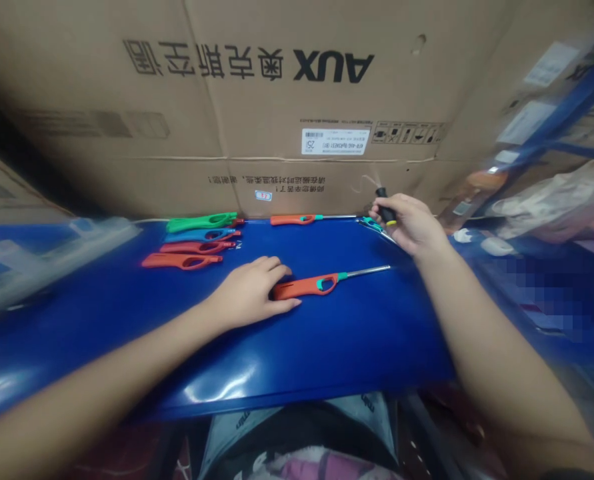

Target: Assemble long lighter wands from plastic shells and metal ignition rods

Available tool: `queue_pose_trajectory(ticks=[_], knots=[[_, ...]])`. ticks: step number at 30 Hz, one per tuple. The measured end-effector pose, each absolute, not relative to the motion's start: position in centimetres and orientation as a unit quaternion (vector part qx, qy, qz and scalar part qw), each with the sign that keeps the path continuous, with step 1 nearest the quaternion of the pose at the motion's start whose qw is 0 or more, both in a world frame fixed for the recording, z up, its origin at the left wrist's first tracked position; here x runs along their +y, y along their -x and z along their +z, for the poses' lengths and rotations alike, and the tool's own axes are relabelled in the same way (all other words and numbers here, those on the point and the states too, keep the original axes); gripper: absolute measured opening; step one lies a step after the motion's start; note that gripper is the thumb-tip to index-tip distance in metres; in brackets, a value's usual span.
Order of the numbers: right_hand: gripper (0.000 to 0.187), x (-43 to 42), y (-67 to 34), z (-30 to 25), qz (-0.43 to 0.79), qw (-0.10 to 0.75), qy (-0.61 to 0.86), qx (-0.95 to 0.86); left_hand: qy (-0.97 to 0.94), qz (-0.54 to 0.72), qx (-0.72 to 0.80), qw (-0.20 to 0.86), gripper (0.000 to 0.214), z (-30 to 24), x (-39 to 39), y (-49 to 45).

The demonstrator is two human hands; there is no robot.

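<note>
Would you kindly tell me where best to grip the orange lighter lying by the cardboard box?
Take the orange lighter by its thick handle at the left end, from above, pinching across its width: it lies flat, and its thin metal tube gives little purchase.

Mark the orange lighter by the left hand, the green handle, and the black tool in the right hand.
orange lighter [297, 289]: head view, on its orange body.
green handle [191, 224]: head view, on the middle of its body.
black tool [385, 208]: head view, on its black grip.

"AUX" and "奥克斯空调" printed upside down on cardboard box [227, 100], white label [333, 141] reading "25"
</note>
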State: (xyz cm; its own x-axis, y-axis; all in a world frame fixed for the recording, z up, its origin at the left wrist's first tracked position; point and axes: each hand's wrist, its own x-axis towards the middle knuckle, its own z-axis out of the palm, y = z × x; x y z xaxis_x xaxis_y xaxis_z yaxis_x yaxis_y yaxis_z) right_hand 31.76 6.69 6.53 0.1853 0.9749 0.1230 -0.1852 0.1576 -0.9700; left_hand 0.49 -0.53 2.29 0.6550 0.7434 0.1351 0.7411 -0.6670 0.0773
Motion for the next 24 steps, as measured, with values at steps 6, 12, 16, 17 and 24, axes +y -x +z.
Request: queue_pose_trajectory(ticks=[6, 12, 16, 17, 24], knots=[[0.029, 7.3, -35.1, 6.0, 0.245, 0.348, 0.702, -0.571, -0.927, 0.025, 0.373, 0.007, 0.021, 2.6, -0.1, -1.6], [0.030, 8.7, -39.8, 5.2, -0.008, 0.239, 0.795, -0.558, -0.930, 0.105, 0.352, 0.014, 0.024, 3.7, 4.5, -0.6], [0.045, 9.7, -43.6, 3.8, -0.024, 0.198, 0.846, -0.494, -0.906, 0.163, 0.391, 0.002, 0.032, 4.1, 8.8, 0.0], [0.045, 9.8, -44.4, 3.4, -0.020, 0.193, 0.853, -0.485, -0.900, 0.167, 0.402, -0.003, 0.031, 4.0, 9.8, 0.1], [0.041, 10.4, -48.3, 1.2, 0.016, 0.164, 0.883, -0.440, -0.876, 0.160, 0.453, -0.036, 0.029, 2.6, 15.7, -0.7]])
